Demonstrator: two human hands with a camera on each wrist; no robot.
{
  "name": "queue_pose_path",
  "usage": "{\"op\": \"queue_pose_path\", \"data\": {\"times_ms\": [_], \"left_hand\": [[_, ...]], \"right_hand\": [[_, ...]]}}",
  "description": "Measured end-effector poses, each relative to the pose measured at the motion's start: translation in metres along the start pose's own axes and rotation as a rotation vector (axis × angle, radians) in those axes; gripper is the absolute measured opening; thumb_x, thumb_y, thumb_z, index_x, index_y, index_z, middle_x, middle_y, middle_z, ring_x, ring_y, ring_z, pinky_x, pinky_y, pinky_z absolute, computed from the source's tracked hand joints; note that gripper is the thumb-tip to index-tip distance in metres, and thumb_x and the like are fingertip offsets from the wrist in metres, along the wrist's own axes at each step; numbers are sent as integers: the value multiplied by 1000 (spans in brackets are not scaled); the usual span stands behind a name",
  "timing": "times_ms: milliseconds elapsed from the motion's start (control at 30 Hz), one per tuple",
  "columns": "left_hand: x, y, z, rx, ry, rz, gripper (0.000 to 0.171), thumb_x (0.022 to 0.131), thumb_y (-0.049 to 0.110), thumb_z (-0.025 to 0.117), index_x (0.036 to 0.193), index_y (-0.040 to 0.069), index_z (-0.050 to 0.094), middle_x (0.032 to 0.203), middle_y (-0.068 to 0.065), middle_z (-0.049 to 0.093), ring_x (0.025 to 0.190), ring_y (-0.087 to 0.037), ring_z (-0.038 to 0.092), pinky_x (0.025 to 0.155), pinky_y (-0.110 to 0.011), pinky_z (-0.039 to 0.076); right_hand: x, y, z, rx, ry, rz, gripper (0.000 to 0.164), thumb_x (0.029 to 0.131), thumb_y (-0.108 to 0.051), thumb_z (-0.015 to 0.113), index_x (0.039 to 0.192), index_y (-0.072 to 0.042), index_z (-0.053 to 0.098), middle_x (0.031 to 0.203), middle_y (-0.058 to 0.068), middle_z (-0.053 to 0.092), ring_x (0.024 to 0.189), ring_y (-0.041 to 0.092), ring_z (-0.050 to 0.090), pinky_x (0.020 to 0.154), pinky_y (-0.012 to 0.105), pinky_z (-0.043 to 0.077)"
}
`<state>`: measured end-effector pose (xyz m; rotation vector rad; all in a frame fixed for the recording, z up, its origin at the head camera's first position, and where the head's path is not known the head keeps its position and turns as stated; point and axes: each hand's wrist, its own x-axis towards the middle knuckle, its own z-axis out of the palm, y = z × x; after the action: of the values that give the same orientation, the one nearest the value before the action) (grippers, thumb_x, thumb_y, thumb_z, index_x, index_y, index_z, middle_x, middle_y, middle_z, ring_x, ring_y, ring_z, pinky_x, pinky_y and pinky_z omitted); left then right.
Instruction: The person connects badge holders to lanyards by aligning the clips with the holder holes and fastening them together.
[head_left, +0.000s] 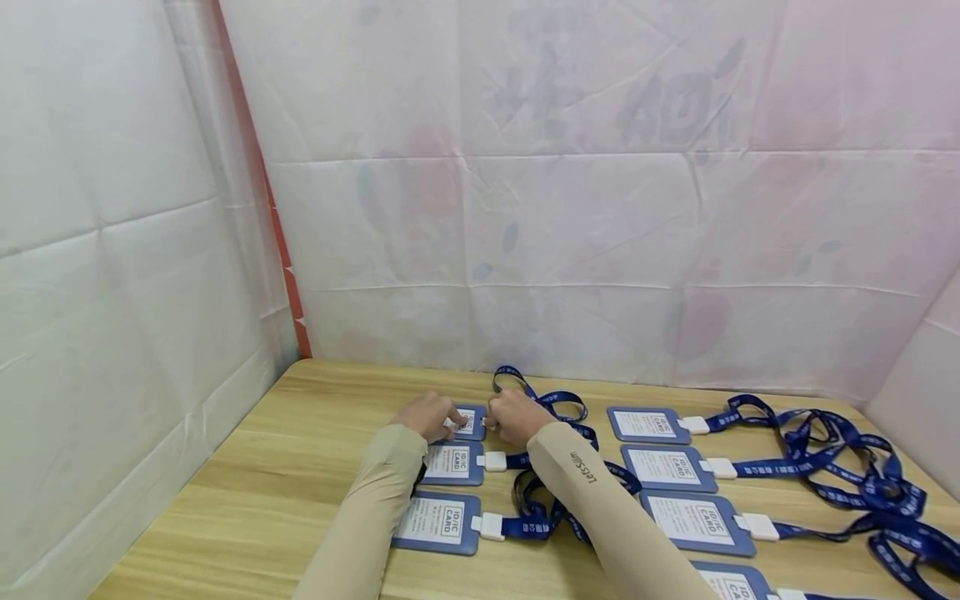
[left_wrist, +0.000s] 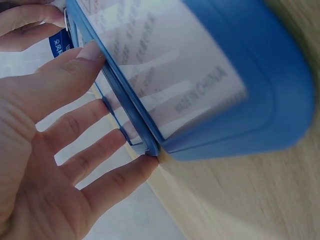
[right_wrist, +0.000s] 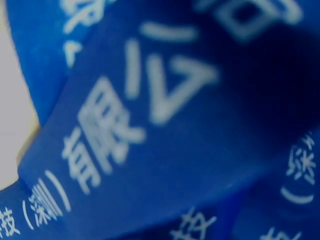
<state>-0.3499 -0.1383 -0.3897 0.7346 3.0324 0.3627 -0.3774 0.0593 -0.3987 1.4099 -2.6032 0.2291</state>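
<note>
At the far end of the left column, my left hand (head_left: 427, 417) holds a blue ID card holder (head_left: 471, 423) by its long edges. The left wrist view shows the thumb on its near edge and the fingertips along its far edge. My right hand (head_left: 517, 418) pinches the connector end of that holder, where the lanyard joins; the fingers mostly hide the clip. Close beside it lies a second card holder (head_left: 454, 463), and nearer still a third card holder (head_left: 438, 522), each with a white clip. Printed blue lanyard (right_wrist: 115, 165) fills the right wrist view, hiding that hand.
Several more card holders (head_left: 670, 468) form a column to the right, their blue lanyards (head_left: 840, 467) tangled toward the table's right edge. Looped lanyards (head_left: 558, 404) lie around the right forearm. A pale sheet wall (head_left: 570, 225) stands behind the wooden table (head_left: 247, 483).
</note>
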Motion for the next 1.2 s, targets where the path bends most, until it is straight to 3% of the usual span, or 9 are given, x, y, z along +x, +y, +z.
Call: {"op": "queue_pose_path", "data": {"times_ms": [200,467,900,1200], "left_hand": [[2,-1,0,6,1,8,30,81,3,83,110,9,79,117,-10,73,110,-30,68,95,-39,54],[3,-1,3,38,12,18,30,80,4,84,109,9,80,114,-9,74,108,-29,69,94,-39,54],[3,1,2,33,12,4,30,80,3,84,110,9,79,114,-10,73,109,-29,69,94,-38,54],[0,1,-1,14,20,46,29,79,1,84,107,7,80,110,-10,75,105,-29,70,93,-39,54]], "right_hand": [[0,0,0,2,4,4,24,86,14,70,72,-5,76,73,7,72,54,4,50,54,19,34],[-1,0,1,-14,0,31,15,87,9,73,80,-3,80,77,8,73,59,10,61,55,19,37],[0,-1,1,-16,34,2,20,83,15,72,78,-3,79,79,9,74,61,13,66,54,17,37],[0,-3,2,-26,11,53,16,84,13,72,85,-1,80,80,10,74,60,11,61,54,19,38]]}}
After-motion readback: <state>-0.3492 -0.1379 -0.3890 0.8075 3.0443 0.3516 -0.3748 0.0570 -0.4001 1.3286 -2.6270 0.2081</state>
